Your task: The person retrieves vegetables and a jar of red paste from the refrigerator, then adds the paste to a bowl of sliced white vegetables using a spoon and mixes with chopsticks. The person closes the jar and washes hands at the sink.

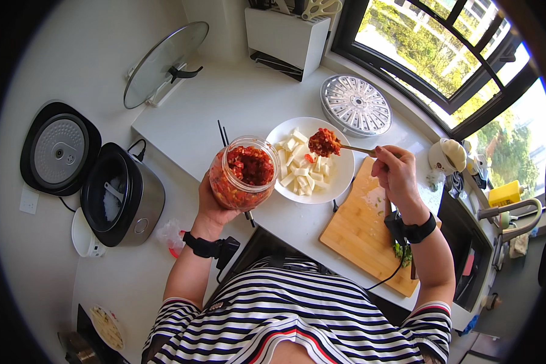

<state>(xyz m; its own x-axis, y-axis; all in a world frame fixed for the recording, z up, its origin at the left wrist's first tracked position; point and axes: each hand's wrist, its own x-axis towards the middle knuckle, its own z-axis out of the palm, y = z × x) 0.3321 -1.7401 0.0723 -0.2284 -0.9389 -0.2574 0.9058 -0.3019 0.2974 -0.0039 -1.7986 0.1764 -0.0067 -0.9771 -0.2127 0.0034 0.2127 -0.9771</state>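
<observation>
My left hand (214, 202) grips a clear jar (243, 175) of chopped red chili sauce, tilted so its open mouth faces me. In my right hand (393, 170) is the handle of a spoon (357, 149). A heaped lump of chili sauce (324, 142) covers the spoon's bowl, held above a white plate (284, 193). White cut strips (302, 170), possibly tofu or rice cake, fill the plate, with a bit of red sauce on them. Black chopsticks (222, 132) lie partly hidden behind the jar.
Right of the plate lies a wooden cutting board (359, 223) with chopped greens (402, 254). A steamer rack (357, 102) sits behind the plate. An open rice cooker (123, 195) stands left, below a propped glass lid (164, 66). A knife block (286, 38) is at the back, a sink (471, 248) at right.
</observation>
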